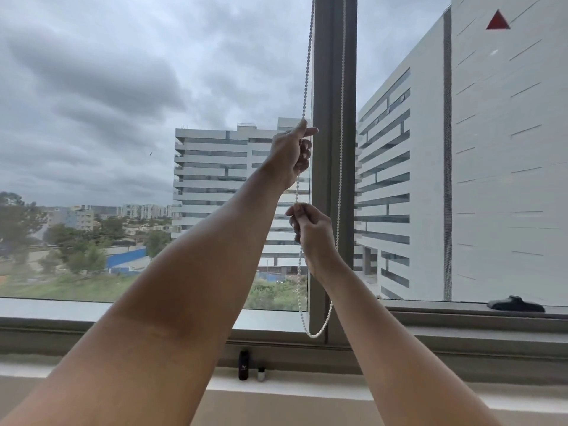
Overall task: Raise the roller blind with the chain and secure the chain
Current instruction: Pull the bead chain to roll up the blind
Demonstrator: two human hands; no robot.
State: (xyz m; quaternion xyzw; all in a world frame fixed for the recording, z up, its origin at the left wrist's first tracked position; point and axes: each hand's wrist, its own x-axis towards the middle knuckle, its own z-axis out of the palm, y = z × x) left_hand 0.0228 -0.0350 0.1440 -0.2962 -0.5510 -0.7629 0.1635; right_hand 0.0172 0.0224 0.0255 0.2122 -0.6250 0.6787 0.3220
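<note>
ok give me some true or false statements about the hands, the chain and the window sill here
1. Both hands grip the same strand of the bead chain. True.
2. The right hand is higher than the left hand. False: the left hand is higher.
3. The chain's loop hangs free near the window frame. True.
4. A dark bottle stands on the sill. True.
5. The roller blind covers the glass. False: no blind fabric is in view, and the buildings outside show clearly.

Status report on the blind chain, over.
Left hand and right hand both gripping the front strand of the white beaded chain, left above right. Blind out of frame. Nothing obstructing.
</note>
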